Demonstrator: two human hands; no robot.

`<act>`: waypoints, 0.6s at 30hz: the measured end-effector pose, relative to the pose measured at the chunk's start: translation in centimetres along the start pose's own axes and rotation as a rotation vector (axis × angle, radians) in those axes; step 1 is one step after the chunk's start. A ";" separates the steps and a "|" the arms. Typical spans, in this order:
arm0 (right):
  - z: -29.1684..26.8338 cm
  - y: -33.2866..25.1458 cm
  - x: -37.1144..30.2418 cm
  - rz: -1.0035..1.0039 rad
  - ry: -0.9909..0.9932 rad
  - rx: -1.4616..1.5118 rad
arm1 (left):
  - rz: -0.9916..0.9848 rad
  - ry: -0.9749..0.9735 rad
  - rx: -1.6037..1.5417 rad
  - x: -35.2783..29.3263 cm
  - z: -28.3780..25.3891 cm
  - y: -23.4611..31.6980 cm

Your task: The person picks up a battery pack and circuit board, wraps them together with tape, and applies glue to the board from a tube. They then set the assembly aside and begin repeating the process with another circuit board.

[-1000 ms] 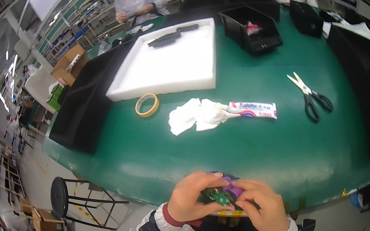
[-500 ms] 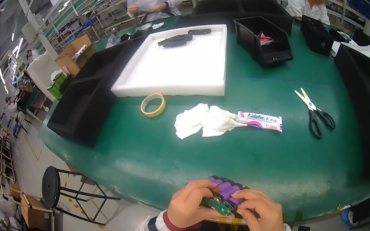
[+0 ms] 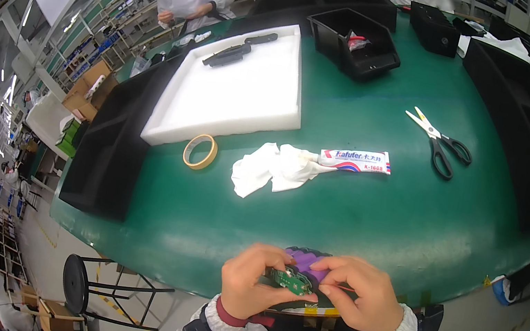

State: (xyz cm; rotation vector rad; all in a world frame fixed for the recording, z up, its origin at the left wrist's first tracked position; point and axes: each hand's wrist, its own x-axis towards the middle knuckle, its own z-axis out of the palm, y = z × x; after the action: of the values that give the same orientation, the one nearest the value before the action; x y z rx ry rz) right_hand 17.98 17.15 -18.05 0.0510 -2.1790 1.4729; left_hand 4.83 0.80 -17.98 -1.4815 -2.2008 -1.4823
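Note:
At the table's near edge I hold a battery pack (image 3: 307, 259) of purple cells in a black frame, with a green circuit board (image 3: 294, 281) on the side facing me. My left hand (image 3: 250, 281) is closed on its left end, fingers on top and thumb below the board. From the right, my right hand (image 3: 359, 292) pinches the pack near the purple cells. A bit of red wire shows by the right fingers. Much of the pack's underside is hidden by my hands.
On the green table (image 3: 341, 213) lie a tape roll (image 3: 200, 152), a white cloth (image 3: 278, 170), a glue tube (image 3: 357, 160) and scissors (image 3: 438, 144). Beyond stand a white foam tray (image 3: 242, 91) with black parts and a black bin (image 3: 355, 44). Black foam boxes (image 3: 108, 139) line the sides.
The view has shifted, so the table things sit further left. The pack has tilted slightly in my hands, and the right fingers have shifted on it.

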 end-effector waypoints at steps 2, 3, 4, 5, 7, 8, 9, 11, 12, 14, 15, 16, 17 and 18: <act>0.5 -0.2 0.3 0.072 0.036 0.025 | -0.044 0.004 -0.053 0.0 -0.1 -0.3; 0.7 -0.3 0.4 0.074 0.041 0.024 | -0.042 0.000 -0.055 0.3 -0.3 -0.2; 0.8 -0.5 0.6 0.077 0.042 0.029 | -0.056 -0.050 -0.054 0.6 -0.7 0.2; 1.0 -0.6 0.8 0.081 0.042 0.033 | -0.069 -0.100 -0.053 0.9 -1.0 0.4; 1.5 -0.9 1.2 0.032 0.040 -0.001 | 0.004 -0.102 -0.051 1.0 -1.2 -0.4; 1.9 -1.1 1.4 0.032 0.042 -0.038 | 0.076 -0.103 -0.051 0.8 -1.2 -0.9; 2.1 -1.3 1.6 0.032 0.042 -0.075 | 0.072 -0.099 -0.047 0.6 -1.3 -1.3; 2.4 -1.1 2.1 0.016 0.049 -0.084 | 0.023 -0.023 -0.082 0.3 -1.1 -2.0; 2.5 -1.1 2.3 0.043 0.067 -0.076 | -0.002 0.017 -0.105 0.1 -1.1 -2.4; 2.9 -0.8 2.6 0.073 0.081 -0.060 | -0.058 0.070 -0.160 -0.3 -1.0 -3.0; 3.1 -0.6 2.8 0.066 0.070 -0.059 | -0.110 0.116 -0.217 -0.5 -1.0 -3.1; 3.1 -0.6 3.0 0.068 0.084 -0.080 | -0.111 0.121 -0.214 -0.4 -0.8 -3.1; 3.1 -0.8 3.2 0.070 0.098 -0.101 | -0.112 0.136 -0.220 -0.3 -0.5 -3.1; 3.1 -1.0 3.4 0.076 0.117 -0.101 | -0.160 0.154 -0.290 -0.2 -0.1 -3.2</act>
State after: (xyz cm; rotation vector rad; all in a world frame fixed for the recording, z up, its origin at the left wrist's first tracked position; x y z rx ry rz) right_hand 14.19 14.84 -16.62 -0.1508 -2.1775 1.3684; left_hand 2.43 0.42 -20.10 -1.2324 -2.1266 -1.9667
